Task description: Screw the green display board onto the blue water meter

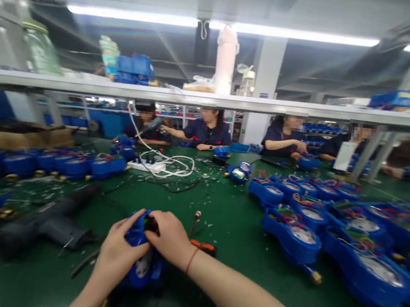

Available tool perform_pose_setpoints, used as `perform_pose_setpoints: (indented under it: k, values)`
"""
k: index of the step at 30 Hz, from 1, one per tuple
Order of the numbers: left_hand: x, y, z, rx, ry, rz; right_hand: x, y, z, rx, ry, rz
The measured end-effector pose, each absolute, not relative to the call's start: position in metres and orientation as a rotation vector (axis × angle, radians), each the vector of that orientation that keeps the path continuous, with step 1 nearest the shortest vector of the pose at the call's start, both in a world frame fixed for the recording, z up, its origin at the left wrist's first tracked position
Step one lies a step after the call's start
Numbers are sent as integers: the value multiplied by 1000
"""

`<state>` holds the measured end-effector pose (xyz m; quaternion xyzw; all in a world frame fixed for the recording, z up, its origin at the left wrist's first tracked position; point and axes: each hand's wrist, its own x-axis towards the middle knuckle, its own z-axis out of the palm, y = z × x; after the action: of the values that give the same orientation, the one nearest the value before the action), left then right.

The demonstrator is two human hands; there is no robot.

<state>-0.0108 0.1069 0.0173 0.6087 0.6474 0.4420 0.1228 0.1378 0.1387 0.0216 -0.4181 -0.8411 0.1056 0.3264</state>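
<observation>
The person's left hand (120,248) and right hand (168,236) were both clenched around a blue water meter (144,270), which sat at the near edge of the green-topped counter (226,226), in the middle of the view. The left hand gripped the casing from the side, while the right hand clasped it from above, its fingertips meeting the top of the left hand. A red string bracelet (192,260) circled the right wrist. Just to the right lay a small orange and black object (203,247), with a thin red wire (193,227) beyond it. To the left, a black power tool (47,224) lay on its side among scattered scraps. Rows of blue meters (293,239) with coloured wires and brass fittings covered the right of the counter, and another row (76,166) ran along the left. Farther out, white cables (174,162) looped around a white power strip (143,166). Beyond them, a long shelf (211,99) carrying blue bins (135,69) crossed the view, and co-workers (207,131) in dark uniforms sat working under it on the far side.
</observation>
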Motion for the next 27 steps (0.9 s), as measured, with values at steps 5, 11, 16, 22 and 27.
perform_pose_setpoints:
  k: [5,11,16,22,27]
  values:
    - [-5,99,19,1684,1886,1262,146,140,21,-1020,-2290,208]
    - [-7,96,22,1650,1839,1261,129,132,24,-1240,-2206,168]
    - [-9,98,19,1644,1828,1258,123,125,18,-1355,-2123,152]
    - [-7,102,20,1638,1812,1331,126,130,14,-1241,-2257,-82]
    - [-5,102,22,1620,1803,1385,132,136,16,-1082,-2409,-197]
